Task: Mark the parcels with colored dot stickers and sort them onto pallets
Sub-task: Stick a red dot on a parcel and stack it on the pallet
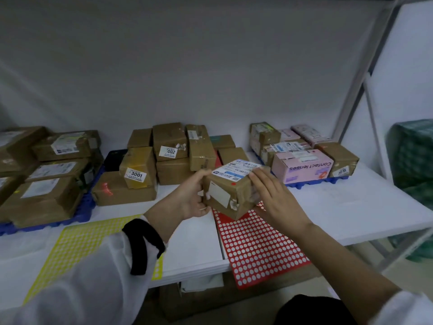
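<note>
A person holds a small brown box [230,195] in the air with both hands, just above the far end of a red sticker sheet [255,249] that lies on the white surface [351,207] and hangs over its near edge. The left hand [192,198] grips the box's left end, thumb on top and fingers curled underneath. The right hand [274,198] lies against the right end with its fingers straight and close together, the tips touching the edge of the white shipping label on top. 1 red dot [233,184] is stuck on the box face turned toward the camera, above a blank white label.

A yellow sticker sheet [79,242] lies on the surface to the left, partly under the left sleeve. Behind are 3 groups of parcels: brown ones on a blue pallet [46,226] at the left, a middle stack including boxes marked 3001 [138,167] and 002 [169,141], and at the right a blue pallet [311,184] with a pink box [302,166] printed "Contact lenses".
</note>
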